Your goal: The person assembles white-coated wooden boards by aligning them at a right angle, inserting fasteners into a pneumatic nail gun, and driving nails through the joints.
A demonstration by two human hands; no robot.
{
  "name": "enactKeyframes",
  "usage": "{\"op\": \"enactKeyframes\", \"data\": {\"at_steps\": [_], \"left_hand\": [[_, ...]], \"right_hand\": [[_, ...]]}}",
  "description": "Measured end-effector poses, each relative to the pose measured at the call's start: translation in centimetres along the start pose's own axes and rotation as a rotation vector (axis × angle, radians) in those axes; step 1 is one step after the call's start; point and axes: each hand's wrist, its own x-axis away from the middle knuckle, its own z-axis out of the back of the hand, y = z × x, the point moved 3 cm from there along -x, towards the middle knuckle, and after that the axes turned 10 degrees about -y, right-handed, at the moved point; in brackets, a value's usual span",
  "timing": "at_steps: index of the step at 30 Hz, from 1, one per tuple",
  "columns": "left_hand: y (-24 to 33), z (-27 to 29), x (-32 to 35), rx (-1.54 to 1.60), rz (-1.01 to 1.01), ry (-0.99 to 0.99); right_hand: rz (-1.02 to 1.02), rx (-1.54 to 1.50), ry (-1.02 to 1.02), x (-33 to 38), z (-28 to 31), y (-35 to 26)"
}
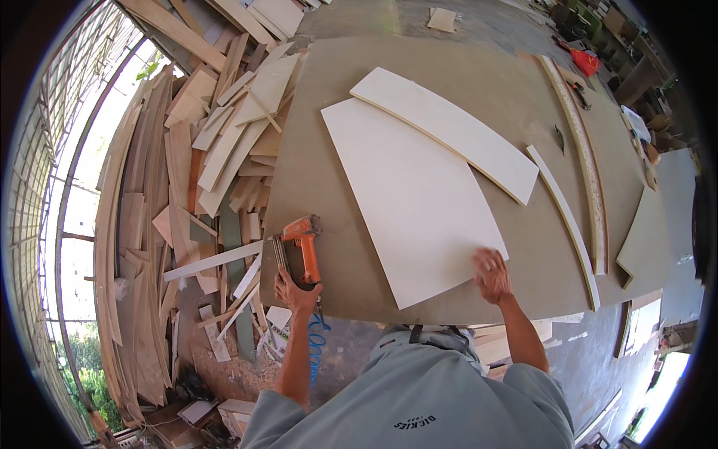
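Note:
An orange nail gun (305, 245) is at the left edge of the brown worktable (329, 224). My left hand (298, 293) is closed around its lower end, at the handle base and magazine. A large white panel (411, 202) with one curved side lies flat in front of me. My right hand (492, 275) is at the panel's near right corner, fingers spread and slightly blurred; whether they press on it I cannot tell. A white curved board (449, 131) overlaps the panel's far edge.
Right of the panel lie a narrow white strip (565, 217) and a longer curved strip (587, 165). A cut board piece (642, 232) lies at the right edge. Wood offcuts (224, 142) pile up left of the table, and a blue coiled hose (317, 348) hangs below its front edge.

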Motion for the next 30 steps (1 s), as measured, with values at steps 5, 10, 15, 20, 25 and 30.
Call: {"op": "enactKeyframes", "data": {"at_steps": [5, 10, 15, 20, 25, 30], "left_hand": [[3.2, -0.2, 2.0, 0.022, -0.053, 0.244], [9.4, -7.0, 6.0, 0.444, -0.217, -0.190], [17.3, -12.3, 10.8, 0.153, -0.146, -0.422], [17.8, -14.5, 10.9, 0.387, -0.022, -0.634], [19.0, -14.6, 16.3, 0.455, 0.076, -0.728], [18.5, -14.8, 19.3, 0.585, 0.176, -0.577]], "right_hand": [[-0.615, -0.214, 0.354, -2.1, -1.7, 2.2], [-0.939, -0.249, 0.268, -4.6, -1.6, 2.2], [-1.020, -0.358, 0.117, -4.9, 1.2, 2.9], [-1.062, -0.382, 0.088, -3.4, 1.5, 6.5], [-1.026, -0.423, 0.094, 2.2, 0.8, 9.5], [-0.954, -0.339, 0.142, 8.7, -1.9, 9.0]]}}
